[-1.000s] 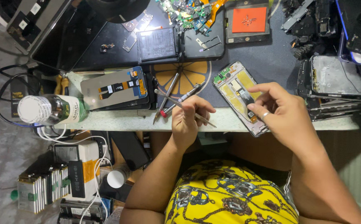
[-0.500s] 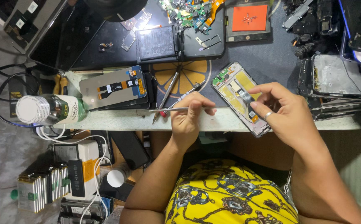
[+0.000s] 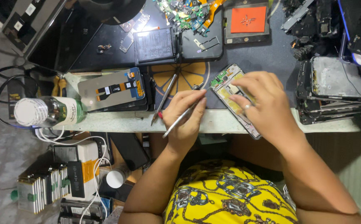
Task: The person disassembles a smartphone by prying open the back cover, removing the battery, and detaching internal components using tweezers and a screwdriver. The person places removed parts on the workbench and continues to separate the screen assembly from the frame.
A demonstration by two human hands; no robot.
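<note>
Tweezers sit pinched in my left hand, thumb and fingers closed round the thin metal shaft. Their long axis runs from about eight o'clock up toward two o'clock, the free end sticking out below my knuckles over the pale table edge, the working end aimed at the opened phone. My fingers cover the tip, so I cannot tell whether it touches the board.

That phone lies back-up at the near edge of the bench, its long axis slanting from eleven o'clock down to five o'clock, the green circuit board at the upper end. My right hand rests flat over its middle and lower part, fingers bent and pressing down on it; most of the frame is hidden under my palm, and only the top corner and a strip of the lower rim show.

At nine o'clock from my left hand a second metal tool with a red tip lies on the mat, and farther left a loose display panel with an orange flex cable. A clear bottle lies on its side at the far left edge.
</note>
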